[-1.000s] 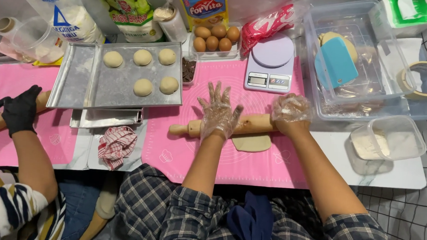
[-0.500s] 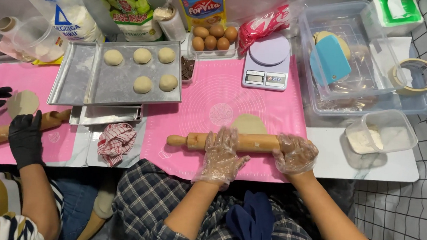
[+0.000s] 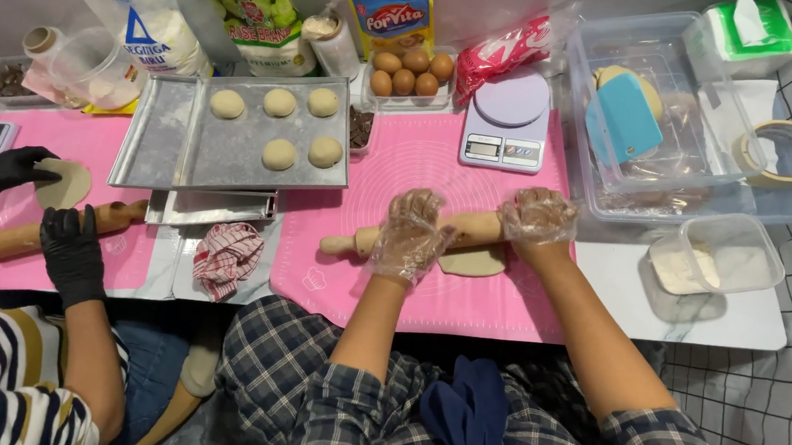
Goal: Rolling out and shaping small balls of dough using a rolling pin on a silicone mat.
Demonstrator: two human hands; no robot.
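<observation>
A wooden rolling pin lies across the pink silicone mat on top of a flat piece of dough. My left hand, in a clear plastic glove, presses flat on the pin's left part. Also gloved, my right hand presses on the pin's right end. The dough shows just below the pin between my hands.
Behind the mat stand a metal tray with several dough balls, a kitchen scale, eggs and flour bags. Clear tubs sit at right. At left, a co-worker's black-gloved hands handle dough and another rolling pin.
My hands and the pin rolled away from me, back onto the dough, after sitting nearer the mat's front edge. The co-worker's hands shifted by their dough disc.
</observation>
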